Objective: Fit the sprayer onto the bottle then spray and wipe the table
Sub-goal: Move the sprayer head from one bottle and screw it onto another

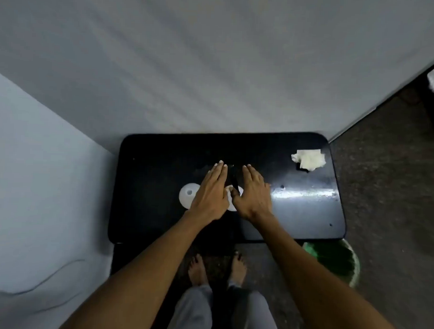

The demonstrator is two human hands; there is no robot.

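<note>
A black table (295, 211) stands in front of me. On it is a white round bottle (186, 196), seen from above with its small neck hole open. My left hand (210, 191) hovers palm down with straight fingers, covering the bottle's right side. My right hand (254, 192) is flat beside it, fingers spread. Between the two hands lie a dark, narrow object (234, 179), which may be the sprayer, and a second white round shape (232, 206), mostly hidden. A crumpled white tissue (309, 159) lies at the table's back right corner.
Pale walls close in the table at the back and left. A green bin (335, 259) stands on the dark floor under the table's front right corner. My bare feet (217, 267) are at the table's front edge. A thin cable (49, 276) runs along the lower left.
</note>
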